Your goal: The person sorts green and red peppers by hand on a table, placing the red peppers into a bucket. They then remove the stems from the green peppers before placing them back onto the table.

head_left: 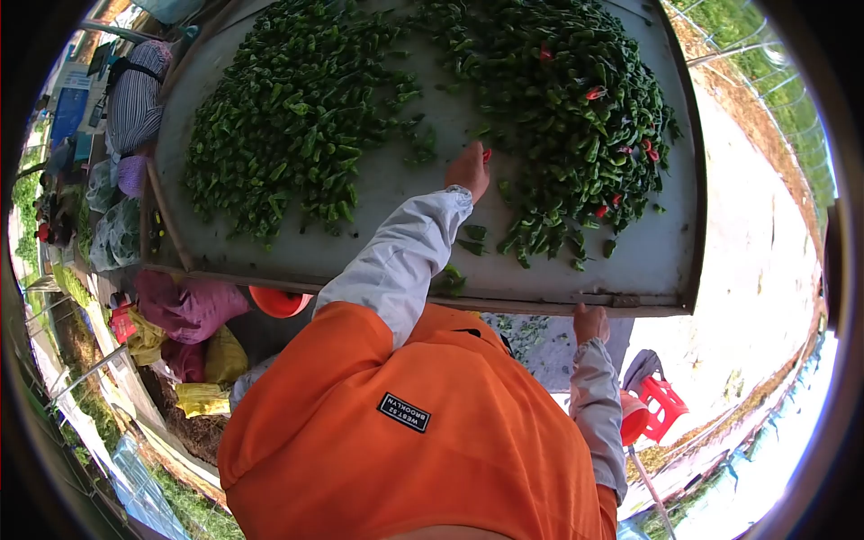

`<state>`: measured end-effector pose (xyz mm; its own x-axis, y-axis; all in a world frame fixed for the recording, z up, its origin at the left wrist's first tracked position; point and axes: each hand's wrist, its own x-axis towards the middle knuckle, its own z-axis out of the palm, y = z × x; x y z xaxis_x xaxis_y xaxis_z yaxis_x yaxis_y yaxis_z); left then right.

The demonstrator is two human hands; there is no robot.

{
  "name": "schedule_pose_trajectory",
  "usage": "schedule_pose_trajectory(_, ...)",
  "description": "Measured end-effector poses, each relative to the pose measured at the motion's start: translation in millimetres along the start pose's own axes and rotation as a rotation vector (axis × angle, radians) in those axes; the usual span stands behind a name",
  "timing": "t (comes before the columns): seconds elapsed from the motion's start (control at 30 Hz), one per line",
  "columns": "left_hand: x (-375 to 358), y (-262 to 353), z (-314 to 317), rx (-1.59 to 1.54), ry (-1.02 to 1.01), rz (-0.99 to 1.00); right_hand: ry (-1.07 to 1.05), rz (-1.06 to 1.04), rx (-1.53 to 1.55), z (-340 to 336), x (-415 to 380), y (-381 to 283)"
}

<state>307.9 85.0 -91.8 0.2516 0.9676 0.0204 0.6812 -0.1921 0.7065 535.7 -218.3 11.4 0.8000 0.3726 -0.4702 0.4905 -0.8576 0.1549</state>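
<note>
My left hand (pixel 468 171) reaches over the grey sorting table (pixel 396 229) between two heaps of green peppers. Its fingers are closed on a small red pepper (pixel 487 156). To its left lies one broad heap of green peppers (pixel 297 117); a second heap (pixel 567 117) spreads to its right, with several red peppers (pixel 650 151) showing among the green. My right hand (pixel 590 324) is at the table's near edge, its fingers closed on the rim beside a metal latch (pixel 621 301). A few loose green peppers (pixel 472 238) lie below my left hand.
A person in a striped top (pixel 135 108) is at the table's left. Pink sacks (pixel 189 306) and yellow sacks (pixel 225 355) lie by the near left corner. An orange bucket (pixel 279 301) stands under the near edge, and a red plastic stool (pixel 663 407) stands at the right.
</note>
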Motion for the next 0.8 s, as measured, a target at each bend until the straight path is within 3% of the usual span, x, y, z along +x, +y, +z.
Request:
schedule_pose_trajectory(0.13, 0, -17, -3, 0.023, 0.108, 0.137, -0.069, 0.024, 0.003, -12, -4, -6)
schedule_pose_trajectory(0.23, -2, 1, -46, -0.579, -0.167, -0.402, -0.055, 0.041, 0.032, -5, -1, -1)
schedule_pose_trajectory(0.33, -10, -15, -68, -1.338, -0.275, -0.586, -0.067, 0.032, 0.036, -5, -3, -2)
schedule_pose_trajectory(0.53, -28, -24, -92, -1.544, -0.317, -0.594, -0.025, 0.017, 0.029, -3, -2, 0)
schedule_pose_trajectory(0.67, -40, -26, -94, -1.549, -0.365, -0.747, -0.029, 0.014, 0.027, -1, -1, 1)
schedule_pose_trajectory(0.8, -47, 13, -81, -1.139, -0.449, -0.687, -0.01, -0.018, 0.039, 1, -3, 5)
